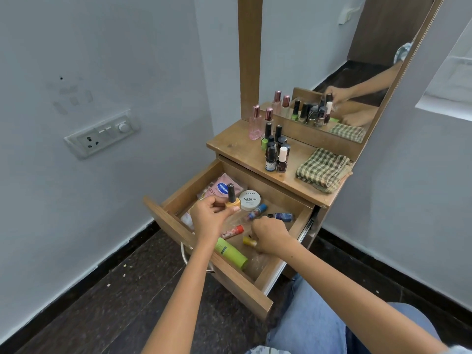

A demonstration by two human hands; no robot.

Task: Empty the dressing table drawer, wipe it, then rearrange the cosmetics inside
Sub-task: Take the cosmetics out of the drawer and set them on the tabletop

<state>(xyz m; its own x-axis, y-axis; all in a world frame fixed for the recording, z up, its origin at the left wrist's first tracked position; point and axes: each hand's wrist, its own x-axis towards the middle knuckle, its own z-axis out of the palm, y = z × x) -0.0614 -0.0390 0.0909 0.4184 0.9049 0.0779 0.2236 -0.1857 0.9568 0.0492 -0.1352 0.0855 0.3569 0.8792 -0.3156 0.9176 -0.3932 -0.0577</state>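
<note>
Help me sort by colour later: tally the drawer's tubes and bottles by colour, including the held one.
Yellow: 2, nail polish in left hand, small bottle
Blue: 2, blue-capped tube, dark blue bottle
Red: 1, red-capped tube
Green: 1, green tube
Total: 6

Matt brown wood drawer [178, 226], woven checked cloth [323, 169], glossy glass bottles [277, 157], perhaps plastic green tube [231, 254].

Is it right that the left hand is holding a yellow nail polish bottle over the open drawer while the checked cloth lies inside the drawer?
Not quite. In the head view the checked cloth lies on the tabletop, not in the drawer. The left hand does hold the yellow nail polish bottle over it.
</note>
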